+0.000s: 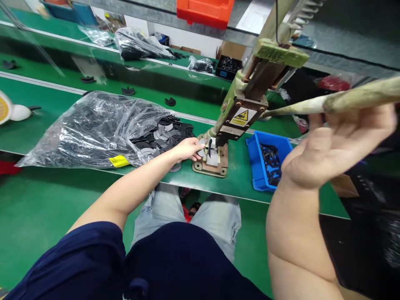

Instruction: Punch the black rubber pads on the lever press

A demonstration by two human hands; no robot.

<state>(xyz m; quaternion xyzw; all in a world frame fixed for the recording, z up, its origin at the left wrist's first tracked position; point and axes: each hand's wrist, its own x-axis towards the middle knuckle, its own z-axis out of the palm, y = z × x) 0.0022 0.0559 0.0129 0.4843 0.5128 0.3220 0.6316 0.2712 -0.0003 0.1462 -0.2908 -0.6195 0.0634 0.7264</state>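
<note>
While the green workbench stretches from left to right across the view, a big clear bag of flat black parts lies on its left half, its open mouth spilling a loose heap of black parts toward the middle. Right of that stands a hand press with a yellow warning label, and its long lever runs out to the right. Further right on the bench sits a blue bin with small dark pieces inside.

At the near edge, the press base plate carries a pale fixture under the ram. The right hand is curled up around the lever from below, fingers closed on it. The left hand reaches in from the left, fingertips pinched on a small flat part held just at the fixture, touching or almost touching it; I cannot tell whether it is seated.

Judging from this, the step goes best if the part sits flat and square in the fixture, fingers kept clear of the ram's path, and the lever is pulled smoothly.
</note>
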